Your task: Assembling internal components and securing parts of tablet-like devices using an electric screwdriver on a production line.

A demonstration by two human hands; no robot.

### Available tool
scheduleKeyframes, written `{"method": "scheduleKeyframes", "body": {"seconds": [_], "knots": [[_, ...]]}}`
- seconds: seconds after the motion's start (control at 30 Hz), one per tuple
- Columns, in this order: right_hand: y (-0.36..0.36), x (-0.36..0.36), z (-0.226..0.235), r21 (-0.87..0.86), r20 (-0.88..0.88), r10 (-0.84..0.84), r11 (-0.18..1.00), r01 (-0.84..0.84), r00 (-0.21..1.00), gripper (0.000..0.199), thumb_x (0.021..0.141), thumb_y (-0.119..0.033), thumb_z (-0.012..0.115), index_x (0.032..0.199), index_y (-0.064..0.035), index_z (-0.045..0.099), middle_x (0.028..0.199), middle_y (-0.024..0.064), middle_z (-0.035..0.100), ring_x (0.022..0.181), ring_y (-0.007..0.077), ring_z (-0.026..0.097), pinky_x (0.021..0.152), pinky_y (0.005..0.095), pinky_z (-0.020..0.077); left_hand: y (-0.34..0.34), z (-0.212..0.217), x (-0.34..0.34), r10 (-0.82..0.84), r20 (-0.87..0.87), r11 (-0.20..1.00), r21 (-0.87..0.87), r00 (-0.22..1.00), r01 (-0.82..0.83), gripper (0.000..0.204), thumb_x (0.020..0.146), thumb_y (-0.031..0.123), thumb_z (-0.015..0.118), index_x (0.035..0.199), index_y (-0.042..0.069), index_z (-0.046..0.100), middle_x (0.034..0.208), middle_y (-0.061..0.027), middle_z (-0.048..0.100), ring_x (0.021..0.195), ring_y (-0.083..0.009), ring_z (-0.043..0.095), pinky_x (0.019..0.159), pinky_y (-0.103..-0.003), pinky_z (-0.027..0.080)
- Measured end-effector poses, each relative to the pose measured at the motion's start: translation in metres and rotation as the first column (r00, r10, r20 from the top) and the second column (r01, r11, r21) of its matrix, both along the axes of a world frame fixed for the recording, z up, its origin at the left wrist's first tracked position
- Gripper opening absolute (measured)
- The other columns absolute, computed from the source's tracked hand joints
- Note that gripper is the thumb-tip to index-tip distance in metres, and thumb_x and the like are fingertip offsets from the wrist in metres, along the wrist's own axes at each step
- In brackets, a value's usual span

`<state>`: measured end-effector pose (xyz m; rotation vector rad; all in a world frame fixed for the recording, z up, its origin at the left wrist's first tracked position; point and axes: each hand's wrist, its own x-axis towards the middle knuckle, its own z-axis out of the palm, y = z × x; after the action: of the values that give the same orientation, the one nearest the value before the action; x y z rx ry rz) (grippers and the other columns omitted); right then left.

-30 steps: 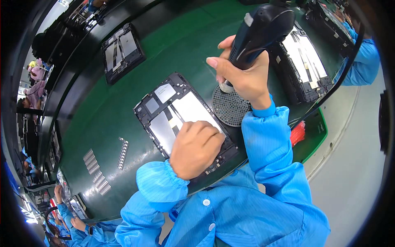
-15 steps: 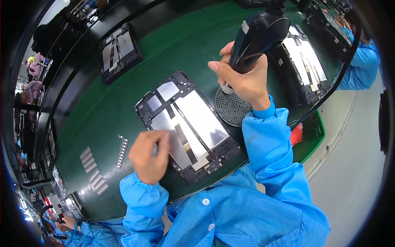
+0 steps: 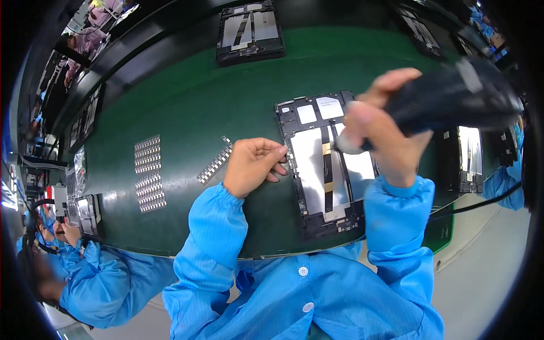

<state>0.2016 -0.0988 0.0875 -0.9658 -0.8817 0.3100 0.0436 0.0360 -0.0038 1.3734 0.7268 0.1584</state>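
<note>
An opened tablet [image 3: 310, 170], with a black frame, silver battery panels and dark flat cables, lies in front of me. Beside its left edge is my left hand [image 3: 258, 164], thumb and forefinger pinched together; anything between them is too small to make out. My right hand [image 3: 391, 133] is wrapped round a bulky black hand-held tool [image 3: 453, 99], blurred by motion, whose exact kind I cannot tell. The tool's pale rounded tip [image 3: 350, 144] is over the tablet's upper right part. A narrow strip of small parts [image 3: 215, 164] lies just left of my left hand.
Two sheets of small parts [image 3: 148, 154] lie further left on the green table [image 3: 187, 107]. Another opened tablet [image 3: 249, 34] is at the far edge, and more tablets [image 3: 470, 153] stand at the right. A black cable [image 3: 476, 205] runs by my right sleeve. A co-worker's blue sleeve [image 3: 107, 283] is at lower left.
My right hand has brought the tool from above the round perforated disc to over the tablet. My left hand has moved off the tablet's panel to its left edge. The view has turned.
</note>
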Motion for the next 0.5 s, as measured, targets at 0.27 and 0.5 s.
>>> {"method": "scheduleKeyframes", "body": {"seconds": [0.27, 0.5], "knots": [[0.063, -0.028, -0.019, -0.127, 0.13, 0.16, 0.981, -0.144, 0.978, 0.027, 0.073, 0.005, 0.071, 0.094, 0.0027, 0.054, 0.062, 0.0057, 0.059, 0.051, 0.0098, 0.056, 0.047, 0.0225, 0.0438, 0.004, -0.003, -0.004, -0.06, 0.062, 0.998, -0.024, 0.996, 0.062, 0.02, 0.088, 0.012, 0.059, 0.096, -0.006, 0.062, 0.084, -0.0101, 0.065, 0.067, -0.0141, 0.064, 0.05, -0.023, 0.052], [0.071, -0.032, -0.025, -0.122, 0.072, 0.161, 0.981, -0.152, 0.984, 0.026, 0.073, 0.003, 0.072, 0.092, 0.0056, 0.056, 0.06, 0.0058, 0.06, 0.05, 0.0088, 0.056, 0.044, 0.0213, 0.0426, 0.004, -0.003, -0.005, -0.06, 0.053, 0.998, -0.003, 0.997, 0.061, 0.019, 0.088, 0.009, 0.057, 0.097, -0.008, 0.061, 0.086, -0.0112, 0.065, 0.068, -0.015, 0.065, 0.051, -0.025, 0.053]]}}
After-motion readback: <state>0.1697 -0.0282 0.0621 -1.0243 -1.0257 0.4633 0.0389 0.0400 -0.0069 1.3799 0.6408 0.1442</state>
